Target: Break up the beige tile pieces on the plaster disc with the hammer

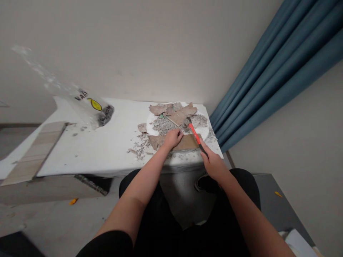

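Note:
My right hand [213,163] is closed round the dark grip of a small hammer [193,132] with a red handle. Its metal head rests among grey rubble on a white round plate [205,132]. My left hand [173,137] is closed on the edge of a flat brown tile piece [186,142] lying at the front of the plate. Larger broken tile shards [171,109] are heaped at the plate's far side. Grey crumbs and small chips [139,146] are scattered to the left of my left hand.
All this lies on a low white table [107,142] against a pale wall. A clear plastic bag [92,105] with a yellow mark lies at its back left, a long whole tile [34,153] at its left edge. Blue curtains [268,78] hang on the right.

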### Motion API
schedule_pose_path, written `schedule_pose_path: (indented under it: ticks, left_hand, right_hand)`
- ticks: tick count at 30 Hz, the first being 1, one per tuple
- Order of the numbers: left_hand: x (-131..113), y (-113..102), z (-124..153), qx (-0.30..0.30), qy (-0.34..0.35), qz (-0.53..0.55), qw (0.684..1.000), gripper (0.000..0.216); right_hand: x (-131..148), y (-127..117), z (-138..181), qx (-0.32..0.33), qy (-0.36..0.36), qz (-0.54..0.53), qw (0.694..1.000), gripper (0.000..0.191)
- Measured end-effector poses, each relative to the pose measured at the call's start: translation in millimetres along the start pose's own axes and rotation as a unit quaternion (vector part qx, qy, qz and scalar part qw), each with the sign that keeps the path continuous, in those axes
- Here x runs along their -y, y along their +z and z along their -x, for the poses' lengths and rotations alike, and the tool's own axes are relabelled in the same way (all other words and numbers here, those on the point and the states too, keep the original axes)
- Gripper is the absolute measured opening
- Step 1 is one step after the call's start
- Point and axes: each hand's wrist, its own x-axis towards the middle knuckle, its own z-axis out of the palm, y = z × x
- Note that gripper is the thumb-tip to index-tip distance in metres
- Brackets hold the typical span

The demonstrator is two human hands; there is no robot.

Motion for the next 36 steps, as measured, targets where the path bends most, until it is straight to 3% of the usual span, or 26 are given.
schedule_pose_path:
  ticks: [12,18,22,29,36]
  left_hand:
    - [-1.2,-0.9,2.7,-0.002,0.008,0.026,1.0,0.016]
    - [0.3,-1.3,6.0,-0.067,-0.027,0.122,0.99,0.037]
    - [4.7,0.6,4.2,-0.075,-0.024,0.156,0.985,0.038]
    - [4.7,-1.0,2.3,-0.114,-0.019,0.204,0.972,0.033]
    - [15.4,-19.1,3.1,-0.16,-0.054,0.271,0.948,0.041]
  right_hand:
    - [-2.2,5.9,1.7,-0.001,0.007,0.011,1.0,0.063]
    - [-5.8,11.0,-0.5,-0.001,0.018,0.024,1.0,0.062]
    - [-10.4,15.7,-1.1,0.026,0.022,0.022,0.999,0.063]
    - [-15.7,22.7,0.5,0.016,0.012,0.028,0.999,0.064]
    - [-20.4,28.5,2.0,-0.002,0.018,0.034,0.999,0.063]
